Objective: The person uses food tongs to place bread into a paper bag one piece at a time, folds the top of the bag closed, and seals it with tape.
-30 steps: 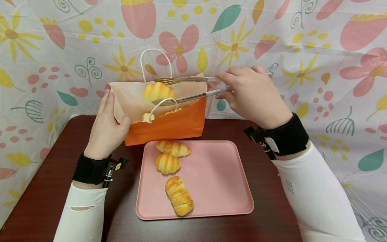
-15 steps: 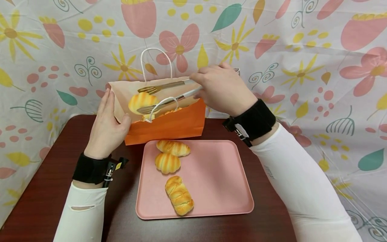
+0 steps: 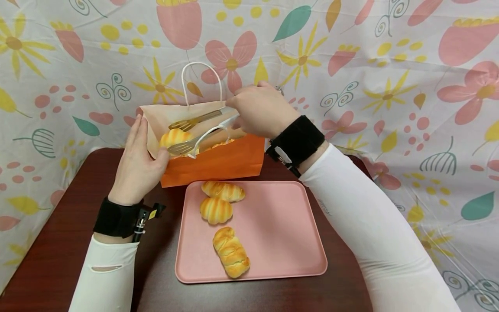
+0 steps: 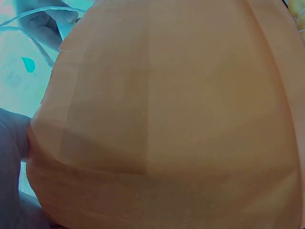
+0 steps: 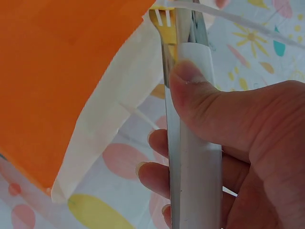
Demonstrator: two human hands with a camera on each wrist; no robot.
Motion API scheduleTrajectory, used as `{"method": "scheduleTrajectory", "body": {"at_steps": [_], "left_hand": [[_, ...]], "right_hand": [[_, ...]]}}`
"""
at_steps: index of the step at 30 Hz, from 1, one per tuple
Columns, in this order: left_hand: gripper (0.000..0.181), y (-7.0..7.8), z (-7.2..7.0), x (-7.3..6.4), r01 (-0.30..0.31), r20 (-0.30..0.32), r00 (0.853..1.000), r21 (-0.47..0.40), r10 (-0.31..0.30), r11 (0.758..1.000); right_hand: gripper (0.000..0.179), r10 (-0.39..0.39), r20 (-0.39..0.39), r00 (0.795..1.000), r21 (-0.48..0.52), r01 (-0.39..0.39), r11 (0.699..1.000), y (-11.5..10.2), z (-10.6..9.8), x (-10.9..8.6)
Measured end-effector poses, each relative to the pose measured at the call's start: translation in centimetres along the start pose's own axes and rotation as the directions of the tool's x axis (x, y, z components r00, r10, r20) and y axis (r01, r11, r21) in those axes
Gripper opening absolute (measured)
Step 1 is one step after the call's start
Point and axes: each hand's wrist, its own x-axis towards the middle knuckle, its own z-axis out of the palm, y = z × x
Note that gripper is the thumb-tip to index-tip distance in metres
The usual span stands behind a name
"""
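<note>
My right hand (image 3: 265, 110) grips the white handles of fork-tipped food tongs (image 5: 198, 119). In the head view, the gold tong tips stand on both sides of a small striped bread roll (image 3: 175, 137), inside the mouth of an orange paper bag (image 3: 222, 161). The roll's lower part is hidden. More bread shows deep in the bag, partly hidden by its front rim. My left hand (image 3: 137, 160) rests against the bag's left side, its fingers straight and the thumb at the front rim. The bag's side panel (image 4: 190, 95) fills most of the left wrist view.
A pink tray (image 3: 284, 229) lies before the bag on the dark table (image 3: 156, 281). On its left half are a long roll (image 3: 223, 191), a striped roll (image 3: 216, 211) and a braided bread (image 3: 231, 252). White string handles (image 3: 200, 64) rise from the bag, before a patterned cloth (image 3: 351, 52).
My right hand has moved left and the tongs have carried the striped roll left and down into the bag. My left hand and the tray have stayed still.
</note>
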Motion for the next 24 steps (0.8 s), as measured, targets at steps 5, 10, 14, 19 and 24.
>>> {"method": "scheduleTrajectory", "body": {"at_steps": [5,10,14,19,24], "left_hand": [[0.081,0.0,0.1,-0.1,0.001,-0.001,1.0,0.0,-0.001,1.0],[0.081,0.0,0.1,-0.1,0.0,0.005,1.0,0.005,0.0,1.0],[0.081,0.0,0.1,0.0,0.002,0.004,1.0,0.008,-0.002,1.0],[0.081,0.0,0.1,-0.1,0.005,0.004,1.0,0.007,-0.005,1.0],[0.081,-0.1,0.1,-0.1,0.007,0.0,1.0,0.005,-0.007,1.0]], "right_hand": [[0.039,-0.004,0.039,0.999,-0.02,0.004,1.0,-0.6,0.5,0.9],[0.033,-0.009,0.057,0.998,-0.024,0.01,1.0,-0.8,1.0,1.2],[0.027,-0.005,0.063,0.998,-0.018,0.006,1.0,-1.1,1.4,1.3],[0.016,0.001,0.08,0.997,-0.036,0.001,0.999,-1.3,2.2,1.5],[0.015,0.0,0.063,0.998,-0.055,0.004,0.998,-1.5,2.7,1.6]]}}
